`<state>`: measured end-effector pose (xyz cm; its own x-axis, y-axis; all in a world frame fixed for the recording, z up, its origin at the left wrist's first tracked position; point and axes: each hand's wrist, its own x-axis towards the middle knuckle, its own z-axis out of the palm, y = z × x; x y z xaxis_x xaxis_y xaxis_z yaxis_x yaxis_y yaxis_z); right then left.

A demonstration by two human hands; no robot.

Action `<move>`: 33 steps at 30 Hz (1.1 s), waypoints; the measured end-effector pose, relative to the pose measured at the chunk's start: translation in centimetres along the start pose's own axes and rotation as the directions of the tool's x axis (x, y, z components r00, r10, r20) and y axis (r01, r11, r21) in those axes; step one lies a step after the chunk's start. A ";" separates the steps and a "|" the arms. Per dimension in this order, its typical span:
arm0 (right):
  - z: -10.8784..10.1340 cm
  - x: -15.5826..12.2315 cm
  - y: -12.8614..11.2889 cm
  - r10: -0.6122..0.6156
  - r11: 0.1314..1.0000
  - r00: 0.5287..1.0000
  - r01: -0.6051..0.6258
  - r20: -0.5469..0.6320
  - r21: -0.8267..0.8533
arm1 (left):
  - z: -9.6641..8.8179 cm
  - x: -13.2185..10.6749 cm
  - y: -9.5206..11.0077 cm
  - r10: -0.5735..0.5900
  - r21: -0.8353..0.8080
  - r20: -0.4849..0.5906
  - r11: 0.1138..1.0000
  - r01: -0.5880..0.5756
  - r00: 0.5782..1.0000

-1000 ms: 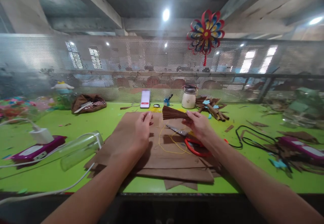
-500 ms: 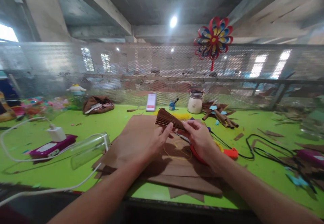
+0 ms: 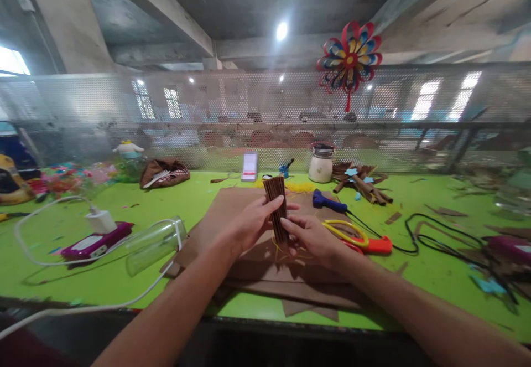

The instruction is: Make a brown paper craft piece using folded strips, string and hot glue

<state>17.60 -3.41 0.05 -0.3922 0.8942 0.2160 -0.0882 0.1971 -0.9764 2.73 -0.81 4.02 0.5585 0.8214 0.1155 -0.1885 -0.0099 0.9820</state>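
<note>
Both hands hold a pleated strip of brown paper, its folds pressed together into a narrow, nearly upright bundle. My left hand grips it from the left, thumb across the front of the folds. Lower down, my right hand pinches the right side near the bottom end. Beneath them lies a stack of brown paper sheets with a thin yellow thread on it, partly hidden by the hands. Close to my right hand are a yellow loop, an orange-red handle and a blue glue gun.
A clear glass lies on its side by a purple power strip and white cable. At the back stand a phone, a small blue bottle and a white jar. Rolled brown paper and black cord are right.
The pleated paper has swung from slanting sideways, slightly fanned, to nearly upright and pressed together. My right hand has moved down and left, uncovering the glue gun and yellow loop.
</note>
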 end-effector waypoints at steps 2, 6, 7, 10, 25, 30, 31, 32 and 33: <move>-0.1 0.0 -0.2 0.017 1.000 1.000 -0.017 -0.013 -0.001 | -0.1 -0.1 0.8 -0.067 0.234 -0.031 0.969 0.073 0.997; -0.1 0.0 -0.4 0.061 0.998 0.998 -0.061 -0.025 0.007 | 1.0 -0.5 3.1 0.035 0.576 -0.165 0.815 0.068 0.986; -0.1 0.0 -0.4 0.063 0.998 0.998 -0.063 -0.024 0.011 | 1.4 -0.6 3.7 0.064 0.621 -0.160 0.782 0.050 0.985; -0.1 -0.1 -0.5 0.036 0.999 0.999 -0.036 0.006 0.025 | 2.3 -0.7 4.9 0.069 0.700 -0.139 0.713 0.049 0.988; -0.5 0.0 -1.1 -0.053 0.967 0.997 0.063 0.047 -0.246 | 1.3 0.4 3.3 -0.036 0.041 0.077 0.999 0.033 0.996; -2.2 0.1 -1.4 -0.112 0.856 0.994 0.094 -0.005 -0.509 | 0.2 1.9 1.9 -0.005 -0.244 0.017 0.970 0.009 1.000; -2.7 0.2 -1.5 -0.151 0.842 0.987 0.097 -0.059 -0.530 | 0.0 2.2 1.7 0.013 -0.273 -0.006 0.962 -0.014 1.000; -3.1 0.3 -1.6 -0.205 0.833 0.971 0.108 -0.121 -0.543 | -0.3 2.5 1.5 0.016 -0.292 -0.021 0.956 -0.022 1.000; -3.6 0.4 -1.6 -0.267 0.822 0.946 0.125 -0.182 -0.556 | -0.5 2.7 1.4 0.004 -0.304 -0.028 0.952 -0.012 1.000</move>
<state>20.87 -1.88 1.69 -0.1814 0.8666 0.4650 0.3876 0.4975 -0.7760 3.57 1.65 5.58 0.5350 0.8370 0.1149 -0.4321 0.1543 0.8885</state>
